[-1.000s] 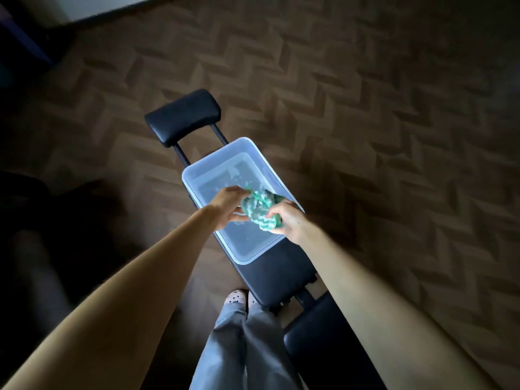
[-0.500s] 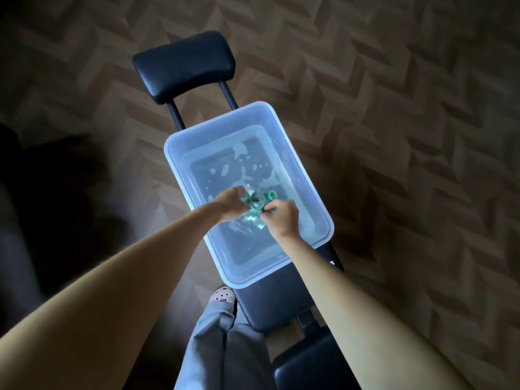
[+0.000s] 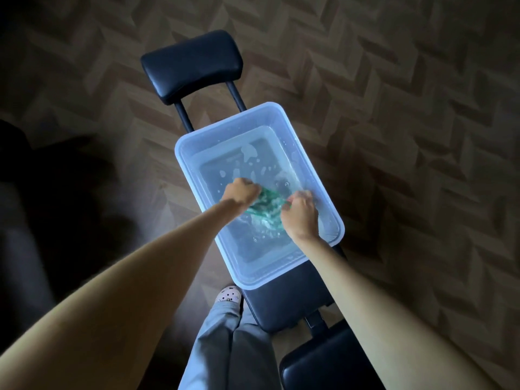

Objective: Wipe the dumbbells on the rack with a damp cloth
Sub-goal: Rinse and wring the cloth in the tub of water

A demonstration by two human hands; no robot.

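Observation:
A green and white cloth point(image 3: 264, 208) is stretched between both hands, down in the water of a translucent plastic tub point(image 3: 284, 114). My left hand point(image 3: 241, 192) grips the cloth's left end, and my right hand point(image 3: 299, 215) grips its right end. Foam patches and ripples show on the water around the cloth. The tub rests on a black padded bench point(image 3: 292, 299). No dumbbells or rack are in view.
The bench's black headrest pad point(image 3: 192, 63) stands past the tub on two metal posts. Another black pad point(image 3: 323, 361) lies at the lower right. My grey trouser legs point(image 3: 230, 347) and a light shoe point(image 3: 229, 295) stand left of the bench on herringbone wood floor point(image 3: 408, 136).
The cloth went from a wad held above the tub down into the water, and my hands have pulled it apart. The view has tilted down and closer to the tub.

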